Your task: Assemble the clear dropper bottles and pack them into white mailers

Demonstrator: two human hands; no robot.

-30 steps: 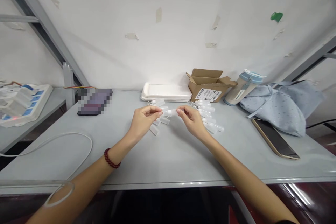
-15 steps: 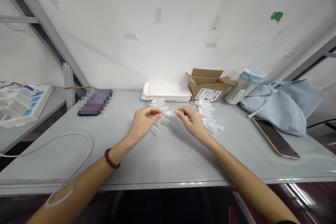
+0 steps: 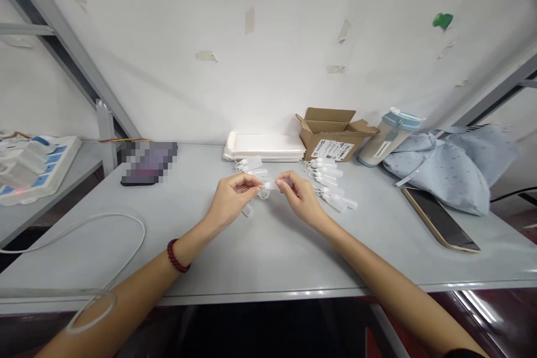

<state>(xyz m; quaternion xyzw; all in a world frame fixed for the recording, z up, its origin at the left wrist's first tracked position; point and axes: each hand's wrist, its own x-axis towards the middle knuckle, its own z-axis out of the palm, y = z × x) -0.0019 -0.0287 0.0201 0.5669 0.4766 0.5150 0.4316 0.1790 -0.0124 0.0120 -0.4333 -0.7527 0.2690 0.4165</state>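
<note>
A small translucent plastic bottle (image 3: 269, 185) with a white end and a thin loop is held between my two hands above the table. My left hand (image 3: 233, 196) pinches it at the loop end, on a part too small to make out. The other end of its body sits between the thumb and fingers of my right hand (image 3: 301, 194). Several similar bottles (image 3: 327, 172) with loops lie in a loose group right of my right hand. More such bottles (image 3: 251, 164) lie behind and under my left hand, partly hidden by it.
At the back of the grey table (image 3: 251, 268) stand a stack of white trays (image 3: 264, 146), an open cardboard box (image 3: 333, 137) and a tumbler (image 3: 388, 137). A blue cloth bag (image 3: 448, 170) and a phone (image 3: 440, 219) lie right. On the left are a pixelated device (image 3: 149, 163) and white cable (image 3: 140, 235).
Both hands keep their pinch on the bottle. My right hand has shifted slightly left, closer to my left hand, and the loop now hangs more visibly below the bottle's white end.
</note>
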